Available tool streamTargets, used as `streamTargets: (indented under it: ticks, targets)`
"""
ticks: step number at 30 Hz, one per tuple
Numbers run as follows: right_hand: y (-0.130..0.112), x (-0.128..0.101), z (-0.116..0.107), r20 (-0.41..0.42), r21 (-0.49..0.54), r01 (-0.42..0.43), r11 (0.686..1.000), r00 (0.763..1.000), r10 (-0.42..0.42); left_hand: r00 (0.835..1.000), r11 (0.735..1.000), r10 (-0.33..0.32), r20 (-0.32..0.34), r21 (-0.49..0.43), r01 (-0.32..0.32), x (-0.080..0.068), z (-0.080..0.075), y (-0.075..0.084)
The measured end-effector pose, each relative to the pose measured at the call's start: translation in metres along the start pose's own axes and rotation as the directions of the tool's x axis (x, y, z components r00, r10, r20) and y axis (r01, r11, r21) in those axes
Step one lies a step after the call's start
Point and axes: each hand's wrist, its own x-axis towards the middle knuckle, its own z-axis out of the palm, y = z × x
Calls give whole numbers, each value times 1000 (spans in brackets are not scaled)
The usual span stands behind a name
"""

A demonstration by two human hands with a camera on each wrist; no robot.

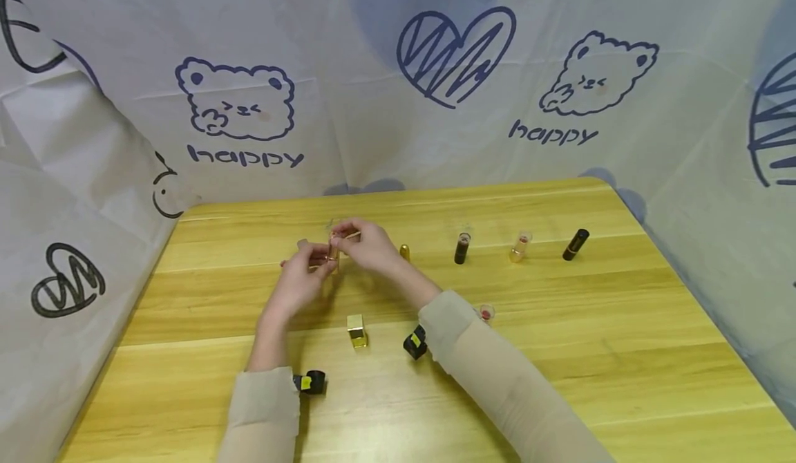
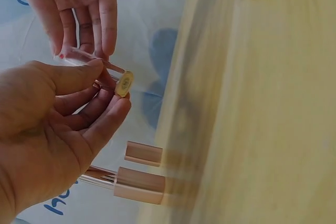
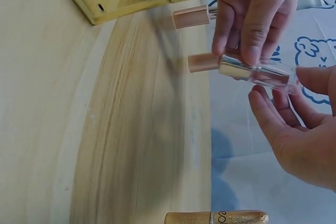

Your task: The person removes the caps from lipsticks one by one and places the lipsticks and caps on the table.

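Observation:
Over the middle of the wooden table (image 1: 560, 352) both hands meet on one small clear tube (image 3: 257, 72) with a gold band and a gold end (image 2: 124, 84). My left hand (image 1: 323, 261) pinches its gold part between thumb and fingers (image 2: 100, 114). My right hand (image 1: 345, 236) has its fingertips (image 2: 86, 35) on the clear end, thumb (image 3: 315, 77) at the tip. Just beyond the hands, two pink-capped tubes (image 2: 140, 182) lie on the table.
A square gold box (image 1: 356, 329) stands near my forearms, with a gold lipstick (image 1: 405, 251) right of the hands. Further right stand a black lipstick (image 1: 461, 247), a clear-capped one (image 1: 519, 246) and a black tube (image 1: 575, 244). A printed white sheet (image 1: 398, 104) walls the table.

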Motion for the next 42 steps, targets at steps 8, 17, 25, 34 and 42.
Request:
streamTargets:
  ticks: [8,17,25,34,42]
  targets:
    - [0,0,2,-79,379,-13,925,996,47,998,995,6,-62,-96,-12,-3,-5,9]
    - [-2,-3,2,-104,498,-21,867,991,84,996,993,16,-90,-113,-26,-3,-7,15]
    - [-1,-6,0,-112,492,-6,871,991,70,996,991,7,-88,-129,-18,-2,-5,14]
    - [0,-6,-2,-125,483,12,875,991,56,996,992,4,-89,-125,-16,-3,-4,16]
    - [1,-6,0,-154,486,32,873,987,50,997,989,0,-82,-149,-12,-2,-4,16]
